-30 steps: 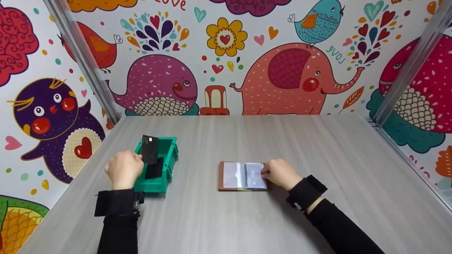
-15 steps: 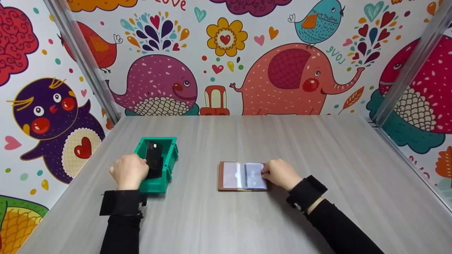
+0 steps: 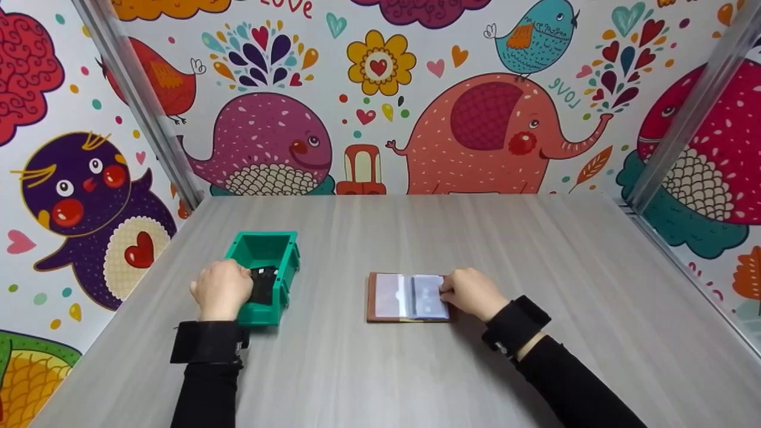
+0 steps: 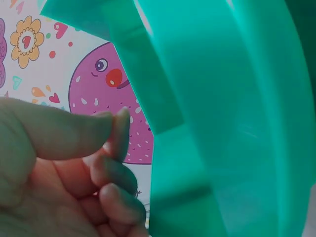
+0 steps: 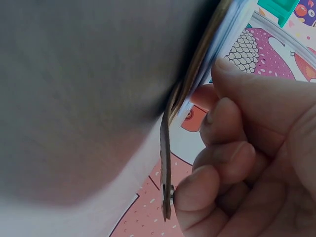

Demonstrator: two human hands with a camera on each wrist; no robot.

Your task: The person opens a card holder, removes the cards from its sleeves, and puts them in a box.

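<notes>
My left hand (image 3: pixel 221 291) hovers at the left rim of a green plastic bin (image 3: pixel 260 316). Black cards (image 3: pixel 263 286) lie inside it. In the left wrist view the thumb and fingers (image 4: pixel 118 131) are curled, tips together, nothing visible between them, beside the bin's wall (image 4: pixel 222 98). A brown card holder (image 3: pixel 371 297) lies spread on the table, showing clear sleeves (image 3: pixel 430 297). At its right edge my right hand (image 3: pixel 474 291) pinches the sleeves between thumb and forefinger. The right wrist view shows the holder's strap (image 5: pixel 166 163) with a metal snap hanging beside the curled fingers.
The grey wood-grain table (image 3: pixel 339 368) extends around the bin and the card holder. Printed cartoon panels (image 3: pixel 368 95) stand at the back and both sides, joined by metal corner posts (image 3: pixel 137 107).
The black card left my left hand and dropped into the bin, where it now lies with the other. That hand shifted slightly right and down. My right hand stayed on the card holder.
</notes>
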